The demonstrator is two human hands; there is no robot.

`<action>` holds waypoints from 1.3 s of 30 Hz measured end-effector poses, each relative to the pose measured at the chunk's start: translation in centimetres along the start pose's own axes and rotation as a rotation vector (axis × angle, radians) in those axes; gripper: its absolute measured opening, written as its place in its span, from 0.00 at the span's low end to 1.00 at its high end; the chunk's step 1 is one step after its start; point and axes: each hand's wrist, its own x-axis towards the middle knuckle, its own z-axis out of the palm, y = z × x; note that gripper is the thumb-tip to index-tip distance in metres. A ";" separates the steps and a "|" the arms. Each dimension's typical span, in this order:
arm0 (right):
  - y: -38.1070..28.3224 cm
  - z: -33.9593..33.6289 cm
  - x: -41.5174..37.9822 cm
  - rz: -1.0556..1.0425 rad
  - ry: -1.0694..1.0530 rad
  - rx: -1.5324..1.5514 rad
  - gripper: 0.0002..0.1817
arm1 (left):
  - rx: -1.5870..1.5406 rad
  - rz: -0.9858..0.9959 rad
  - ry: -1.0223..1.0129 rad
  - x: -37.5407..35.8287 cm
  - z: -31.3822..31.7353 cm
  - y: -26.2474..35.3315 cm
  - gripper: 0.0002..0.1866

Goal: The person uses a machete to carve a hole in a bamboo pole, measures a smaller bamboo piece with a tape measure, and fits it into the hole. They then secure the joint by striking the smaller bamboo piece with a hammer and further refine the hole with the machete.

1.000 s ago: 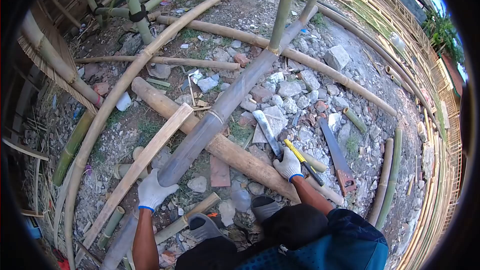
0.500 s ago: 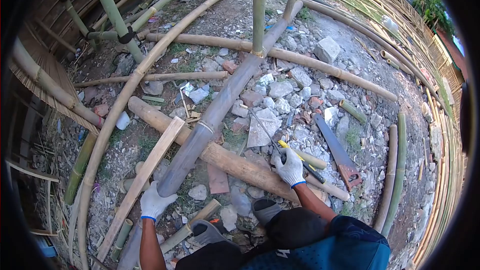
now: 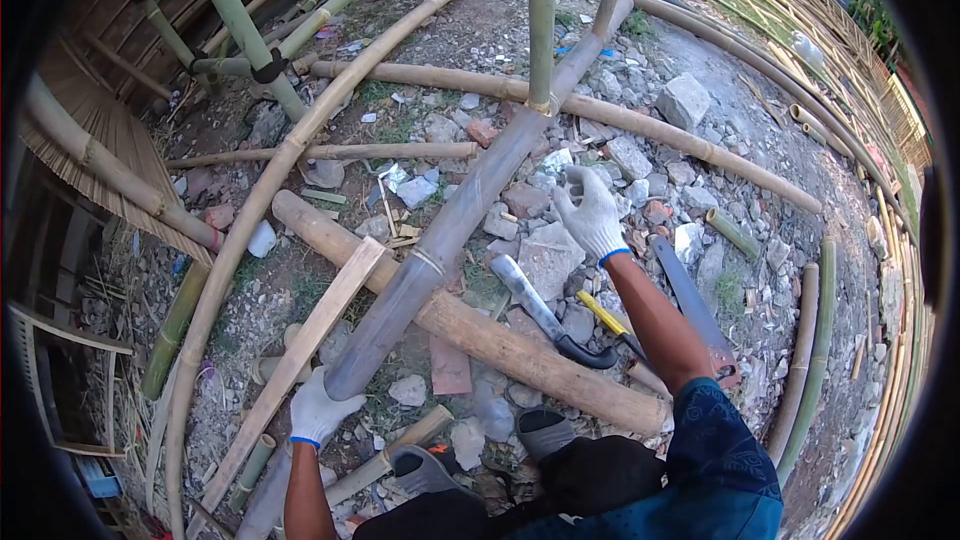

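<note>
My left hand (image 3: pixel 322 408), in a white glove, is closed around the near part of a long dark grey bamboo pole (image 3: pixel 468 202), its thumb across the top. My right hand (image 3: pixel 590 218), also gloved, hangs above the rubble to the right of that pole, with fingers apart and nothing in them. A machete (image 3: pixel 532 302) with a black hooked handle lies below it, its handle near a thick tan bamboo piece (image 3: pixel 500 347). Beside the machete is a yellow-and-black tool (image 3: pixel 602 313), partly hidden by my forearm. A handsaw (image 3: pixel 693 295) lies to the right, its handle partly covered.
A sawn wooden plank (image 3: pixel 300 350) slants along the left of the pole. An upright green bamboo post (image 3: pixel 541 25) stands at the pole's far part. Another bamboo pole (image 3: pixel 690 147) crosses behind. Broken stones, including a large block (image 3: pixel 684 100), cover the ground.
My right hand has let go of the machete, which now lies flat on the ground, and has moved up and away. My left hand stays on the pole. The view has shifted slightly.
</note>
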 end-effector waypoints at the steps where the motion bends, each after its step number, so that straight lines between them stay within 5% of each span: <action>1: 0.3 0.9 4.3 -0.064 0.084 -0.039 0.29 | 0.011 -0.007 -0.002 0.0 0.0 0.1 0.50; 5: 1.8 5.2 18.2 0.027 0.260 -0.100 0.45 | 0.017 -0.042 -0.015 0.0 0.0 0.2 0.51; 10: -1.0 5.9 23.6 0.122 0.170 0.068 0.48 | 0.065 -0.055 -0.007 0.4 0.2 0.2 0.52; 16: 0.5 6.2 25.3 0.110 0.074 -0.071 0.38 | -0.012 -0.087 -0.032 0.3 0.1 0.6 0.51; 30: 2.0 6.4 25.9 0.230 0.018 -0.022 0.45 | 0.077 -0.045 0.005 0.4 0.5 0.0 0.49; 32: 1.0 6.2 23.6 0.216 0.007 -0.051 0.45 | 0.062 -0.046 0.009 0.5 0.1 0.4 0.49; 35: 1.6 5.9 13.8 -0.082 0.137 -0.032 0.39 | 0.071 -0.034 -0.003 0.3 0.0 -0.1 0.50; 39: 1.2 -0.5 -7.6 0.006 -0.252 0.102 0.29 | 0.081 -0.033 -0.014 0.0 -0.3 0.1 0.50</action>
